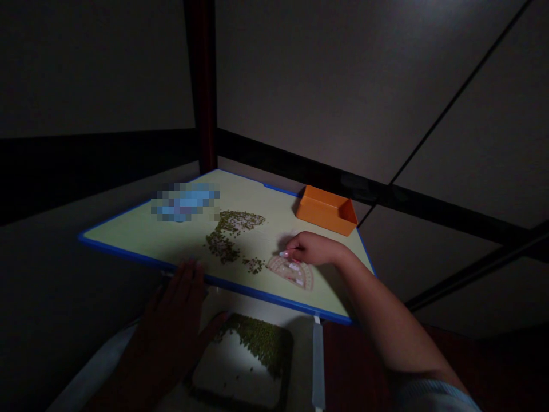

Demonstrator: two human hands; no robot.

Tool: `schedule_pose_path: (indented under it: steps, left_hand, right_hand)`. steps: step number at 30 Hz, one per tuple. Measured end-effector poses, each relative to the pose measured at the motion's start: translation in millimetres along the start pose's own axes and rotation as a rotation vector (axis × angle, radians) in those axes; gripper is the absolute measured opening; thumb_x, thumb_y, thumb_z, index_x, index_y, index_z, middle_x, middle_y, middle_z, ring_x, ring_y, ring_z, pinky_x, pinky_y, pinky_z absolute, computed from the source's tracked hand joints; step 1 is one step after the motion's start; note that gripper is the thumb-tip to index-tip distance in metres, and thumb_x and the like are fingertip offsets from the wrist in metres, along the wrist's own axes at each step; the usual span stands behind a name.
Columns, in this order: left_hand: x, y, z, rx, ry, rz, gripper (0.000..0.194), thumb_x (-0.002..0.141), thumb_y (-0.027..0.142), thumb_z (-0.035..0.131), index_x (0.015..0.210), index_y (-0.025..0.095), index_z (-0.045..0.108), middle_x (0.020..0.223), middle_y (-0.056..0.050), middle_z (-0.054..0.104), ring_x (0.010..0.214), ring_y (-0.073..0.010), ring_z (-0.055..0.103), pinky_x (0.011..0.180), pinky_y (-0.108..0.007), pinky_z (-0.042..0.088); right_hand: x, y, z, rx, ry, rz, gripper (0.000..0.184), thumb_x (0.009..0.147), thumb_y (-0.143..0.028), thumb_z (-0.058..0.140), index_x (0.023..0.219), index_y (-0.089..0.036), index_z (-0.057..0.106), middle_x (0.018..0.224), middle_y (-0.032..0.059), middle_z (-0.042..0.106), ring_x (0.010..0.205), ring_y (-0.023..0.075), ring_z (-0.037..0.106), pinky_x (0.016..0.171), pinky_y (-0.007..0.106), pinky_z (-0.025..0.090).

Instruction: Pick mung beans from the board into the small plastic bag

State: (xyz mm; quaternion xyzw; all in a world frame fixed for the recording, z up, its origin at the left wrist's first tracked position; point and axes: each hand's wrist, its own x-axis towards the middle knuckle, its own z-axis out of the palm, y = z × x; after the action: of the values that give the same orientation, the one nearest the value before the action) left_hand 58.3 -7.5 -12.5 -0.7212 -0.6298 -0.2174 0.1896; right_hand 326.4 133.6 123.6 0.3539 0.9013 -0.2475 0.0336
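My right hand (pixel 315 249) is over the right part of the pale table top (pixel 244 197). Its fingers are curled and pinch the upper edge of a clear, pinkish protractor (pixel 295 272), which lies low against the surface. Left of the protractor, small green grains (pixel 223 246) are spread in a curved patch, with a smaller cluster (pixel 255 264) closest to it. My left hand (pixel 180 303), in shadow, lies at the table's blue front edge with its fingers stretched out. Its thumb reaches toward a tray (pixel 288 366) below, which holds more green grains along its far and right sides.
An orange open box (pixel 326 212) stands at the table's back right corner. A blurred-out blue item (pixel 186 201) lies at the back left. Walls close in behind the table, meeting at a dark red post (pixel 207 86). The scene is dim.
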Motion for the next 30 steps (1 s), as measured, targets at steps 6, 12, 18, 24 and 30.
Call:
schedule_pose_path:
  steps: [6, 12, 18, 24, 30]
  left_hand:
    - [-1, -2, 3.1, 0.0, 0.009, 0.024, 0.09, 0.086, 0.065, 0.03, 0.146, -0.001, 0.026, 0.147, -0.03, 0.042, 0.139, -0.0391, 0.039, 0.106, -0.053, 0.039]
    - [0, -2, 3.6, -0.007, -0.013, 0.016, 0.09, 0.086, 0.064, 0.029, 0.146, -0.003, 0.025, 0.148, -0.031, 0.04, 0.139, -0.0397, 0.038, 0.107, -0.054, 0.038]
    - [-1, -2, 2.8, -0.01, 0.013, 0.033, 0.089, 0.087, 0.064, 0.03, 0.147, -0.001, 0.02, 0.148, -0.031, 0.04, 0.139, -0.0403, 0.038, 0.106, -0.054, 0.039]
    - [0, -2, 3.2, 0.009, 0.045, 0.071, 0.086, 0.088, 0.059, 0.033, 0.147, -0.002, 0.021, 0.147, -0.032, 0.04, 0.138, -0.0414, 0.039, 0.105, -0.054, 0.04]
    - [0, -2, 0.8, -0.006, -0.014, 0.017, 0.087, 0.087, 0.062, 0.032, 0.145, -0.002, 0.027, 0.148, -0.03, 0.041, 0.14, -0.0396, 0.037, 0.105, -0.054, 0.041]
  right_hand:
    - [6, -7, 9, -0.008, -0.021, -0.064, 0.032, 0.09, -0.025, 0.045, 0.063, -0.014, 0.057, 0.055, -0.0024, 0.048, 0.052, 0.0084, 0.037, 0.056, 0.025, 0.027]
    - [4, -5, 5, -0.05, -0.044, -0.006, 0.03, 0.087, -0.023, 0.047, 0.061, -0.014, 0.058, 0.052, -0.0037, 0.043, 0.051, 0.0082, 0.035, 0.055, 0.025, 0.027]
    - [-1, 0, -2, -0.034, -0.074, 0.061, 0.026, 0.085, -0.022, 0.048, 0.067, -0.012, 0.063, 0.055, -0.0031, 0.048, 0.053, 0.0082, 0.037, 0.056, 0.025, 0.029]
    - [-8, 4, -12, 0.007, -0.058, 0.063, 0.027, 0.086, -0.023, 0.048, 0.064, -0.013, 0.06, 0.054, -0.0045, 0.043, 0.053, 0.0077, 0.035, 0.057, 0.024, 0.028]
    - [-7, 6, -12, -0.025, -0.025, 0.105, 0.028, 0.085, -0.025, 0.048, 0.064, -0.013, 0.061, 0.054, -0.0037, 0.045, 0.054, 0.0085, 0.036, 0.058, 0.025, 0.028]
